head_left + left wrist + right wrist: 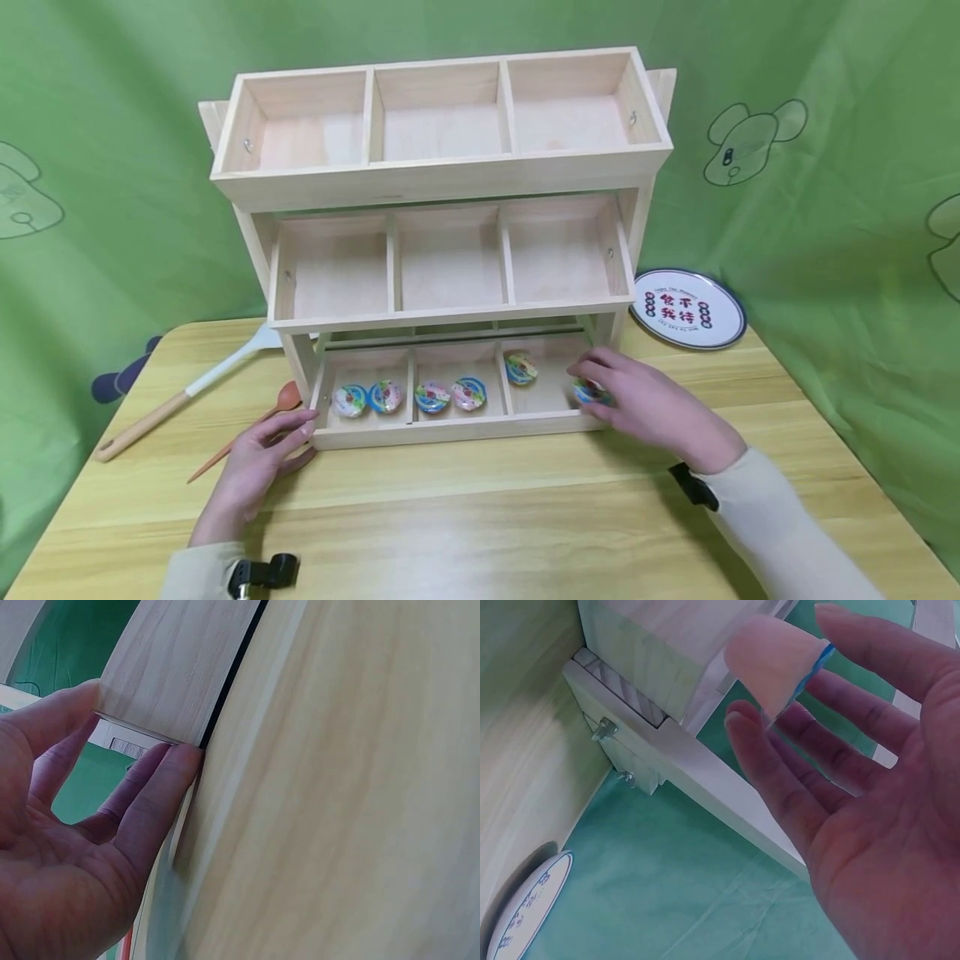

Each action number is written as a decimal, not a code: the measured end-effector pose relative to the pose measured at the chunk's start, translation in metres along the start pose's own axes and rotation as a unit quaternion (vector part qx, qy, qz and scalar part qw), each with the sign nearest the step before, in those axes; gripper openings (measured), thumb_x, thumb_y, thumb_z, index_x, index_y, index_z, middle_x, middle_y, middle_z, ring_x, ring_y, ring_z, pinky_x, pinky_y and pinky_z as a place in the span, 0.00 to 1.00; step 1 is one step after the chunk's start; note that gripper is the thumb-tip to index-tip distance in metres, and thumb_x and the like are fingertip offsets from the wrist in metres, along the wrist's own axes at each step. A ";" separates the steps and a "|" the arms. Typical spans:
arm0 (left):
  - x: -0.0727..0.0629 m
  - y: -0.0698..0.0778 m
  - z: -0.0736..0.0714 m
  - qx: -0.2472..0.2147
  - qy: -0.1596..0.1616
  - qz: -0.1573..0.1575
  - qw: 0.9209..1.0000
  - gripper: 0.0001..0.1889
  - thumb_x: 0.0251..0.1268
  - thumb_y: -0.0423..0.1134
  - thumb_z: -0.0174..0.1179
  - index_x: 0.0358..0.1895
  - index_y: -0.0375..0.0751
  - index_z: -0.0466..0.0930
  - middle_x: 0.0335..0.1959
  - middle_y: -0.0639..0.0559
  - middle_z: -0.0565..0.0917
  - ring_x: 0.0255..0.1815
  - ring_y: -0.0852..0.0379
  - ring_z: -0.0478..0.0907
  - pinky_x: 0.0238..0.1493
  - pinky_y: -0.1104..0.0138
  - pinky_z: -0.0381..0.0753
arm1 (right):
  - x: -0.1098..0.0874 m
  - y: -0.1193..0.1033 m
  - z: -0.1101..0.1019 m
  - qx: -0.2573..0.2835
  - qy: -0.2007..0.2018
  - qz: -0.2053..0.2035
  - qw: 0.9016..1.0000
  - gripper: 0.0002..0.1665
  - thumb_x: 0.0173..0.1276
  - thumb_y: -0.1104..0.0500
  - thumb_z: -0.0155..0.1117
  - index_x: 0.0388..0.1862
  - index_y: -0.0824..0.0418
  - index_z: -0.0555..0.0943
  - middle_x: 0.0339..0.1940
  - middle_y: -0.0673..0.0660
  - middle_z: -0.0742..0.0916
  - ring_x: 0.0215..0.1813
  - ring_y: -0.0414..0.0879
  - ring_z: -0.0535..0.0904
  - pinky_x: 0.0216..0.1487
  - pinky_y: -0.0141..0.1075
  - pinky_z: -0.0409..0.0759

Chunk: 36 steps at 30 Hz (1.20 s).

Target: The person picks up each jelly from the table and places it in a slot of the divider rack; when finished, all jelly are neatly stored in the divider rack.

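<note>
A three-tier wooden rack holds a bottom tray point(465, 431) split into three compartments. At that tray's front left corner, my left hand point(266, 454) grips the end, thumb at its upper edge and fingers point(169, 780) at the lower one. My right hand point(645, 404) pinches a small jelly cup point(769, 664) between thumb and fingers over the tray's right compartment. The cup tilts, its blue-edged lid turned towards the palm. Another jelly cup point(521, 368) sits at the left of this compartment. Two jelly cups point(451, 395) lie in the middle one, two more point(367, 399) in the left.
The middle tray point(450, 317) and top tray point(442, 179) have bare compartments. Left of the rack lie a white spatula with a wooden handle point(146, 425) and an orange spoon point(287, 396). A round plate point(688, 333) with red lettering stands behind on the right, by the green curtain.
</note>
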<state>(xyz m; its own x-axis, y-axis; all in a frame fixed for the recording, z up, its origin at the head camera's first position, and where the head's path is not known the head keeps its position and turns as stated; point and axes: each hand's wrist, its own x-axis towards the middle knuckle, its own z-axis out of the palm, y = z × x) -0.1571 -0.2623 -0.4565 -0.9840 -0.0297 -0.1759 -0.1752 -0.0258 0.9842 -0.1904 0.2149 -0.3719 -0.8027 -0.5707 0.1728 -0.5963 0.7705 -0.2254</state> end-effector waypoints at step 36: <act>0.000 0.000 0.001 0.000 0.002 -0.001 1.000 0.19 0.68 0.33 0.63 0.58 0.27 0.78 0.55 0.49 0.74 0.53 0.55 0.79 0.55 0.59 0.82 | 0.028 0.011 0.031 0.039 -0.020 0.003 0.999 0.25 0.57 0.64 0.76 0.54 0.65 0.82 0.49 0.58 0.81 0.45 0.52 0.80 0.48 0.47 0.85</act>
<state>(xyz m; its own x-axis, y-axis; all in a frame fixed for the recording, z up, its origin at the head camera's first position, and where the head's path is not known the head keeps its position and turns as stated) -0.1572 -0.2618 -0.4567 -0.9833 -0.0344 -0.1786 -0.1778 -0.0267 0.9837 -0.2197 0.1982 -0.3989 -0.8045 -0.5789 0.1331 -0.5893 0.7499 -0.3007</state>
